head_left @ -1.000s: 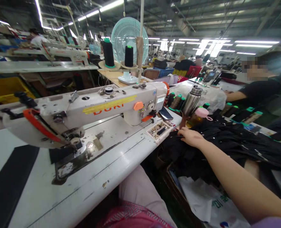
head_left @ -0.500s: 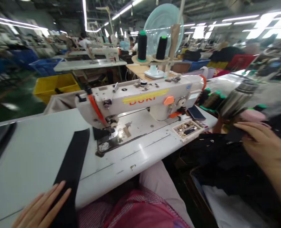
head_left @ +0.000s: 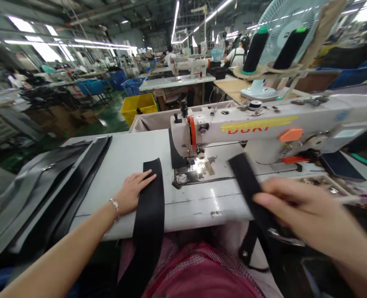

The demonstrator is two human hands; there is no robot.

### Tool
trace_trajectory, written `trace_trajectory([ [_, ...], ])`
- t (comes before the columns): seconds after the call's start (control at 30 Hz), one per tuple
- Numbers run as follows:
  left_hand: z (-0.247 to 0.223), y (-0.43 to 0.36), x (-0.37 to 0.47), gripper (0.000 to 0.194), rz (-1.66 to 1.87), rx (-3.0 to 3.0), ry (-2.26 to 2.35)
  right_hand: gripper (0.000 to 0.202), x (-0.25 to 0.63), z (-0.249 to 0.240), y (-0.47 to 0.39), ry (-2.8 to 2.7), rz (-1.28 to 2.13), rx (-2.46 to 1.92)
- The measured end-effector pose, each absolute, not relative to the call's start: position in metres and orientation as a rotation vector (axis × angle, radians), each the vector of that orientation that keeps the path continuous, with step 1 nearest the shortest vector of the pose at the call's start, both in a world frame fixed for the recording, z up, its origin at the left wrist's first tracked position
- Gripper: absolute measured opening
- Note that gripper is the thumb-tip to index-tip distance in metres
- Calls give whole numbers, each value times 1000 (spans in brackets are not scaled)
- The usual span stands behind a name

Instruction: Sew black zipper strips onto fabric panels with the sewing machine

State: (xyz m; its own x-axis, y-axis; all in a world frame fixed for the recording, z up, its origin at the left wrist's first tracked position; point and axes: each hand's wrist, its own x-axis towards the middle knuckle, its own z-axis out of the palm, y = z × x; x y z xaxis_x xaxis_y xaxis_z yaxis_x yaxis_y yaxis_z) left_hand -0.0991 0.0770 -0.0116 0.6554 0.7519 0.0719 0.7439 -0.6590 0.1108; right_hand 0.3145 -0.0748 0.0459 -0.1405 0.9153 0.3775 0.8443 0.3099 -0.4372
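My left hand (head_left: pixel 135 190) lies with fingers stretched out on the edge of a wide black strip (head_left: pixel 150 205), which runs down over the table's front edge toward my lap. Slightly blurred by motion, my right hand (head_left: pixel 291 211) pinches a narrower black strap (head_left: pixel 244 176) near its end. A metal ring (head_left: pixel 285 238) shows on that strap below my fingers. The strap's end is raised over the front of the sewing machine (head_left: pixel 257 128), right of its needle area. A dark piece (head_left: pixel 177 153) hangs beside the machine head.
Several black strips (head_left: pixel 74 186) lie piled on the left of the white table (head_left: pixel 121 153). A parts tray (head_left: pixel 326 182) and a phone (head_left: pixel 341 165) are at the right. Thread cones (head_left: pixel 255 51) and a fan (head_left: pixel 287 29) stand behind the machine. Beyond is a yellow bin (head_left: pixel 139 107).
The view has turned left. My right hand has come from the dark pile at the right to the table, bringing the strap. My left hand now rests near the wide strip's upper end.
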Motion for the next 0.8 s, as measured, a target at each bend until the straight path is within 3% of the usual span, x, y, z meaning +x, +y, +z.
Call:
trace_trajectory([
  [0.07, -14, 100, -97, 55, 247, 2731, 1275, 31, 283, 26, -41, -2163, 284, -1512],
  [0.2, -13, 121, -97, 50, 267, 2698, 1241, 16, 246, -24, 17, -2232, 119, -1502],
  [0.27, -9, 121, -95, 45, 258, 2695, 1236, 24, 244, -39, 31, -2271, 83, -1438],
  [0.47, -4, 104, -50, 44, 438, 2834, 819, 45, 261, -35, 51, -2543, 214, -1116],
  [0.6, -12, 94, -6, 48, 339, 2925, 443, 59, 263, -29, 58, -2548, 342, -1088],
  [0.73, -19, 87, 12, 68, 169, 2952, 499, 44, 261, -29, 57, -2480, 302, -1185],
  [0.8, -20, 86, 13, 66, 138, 2957, 582, 37, 260, -29, 56, -2448, 248, -1243],
])
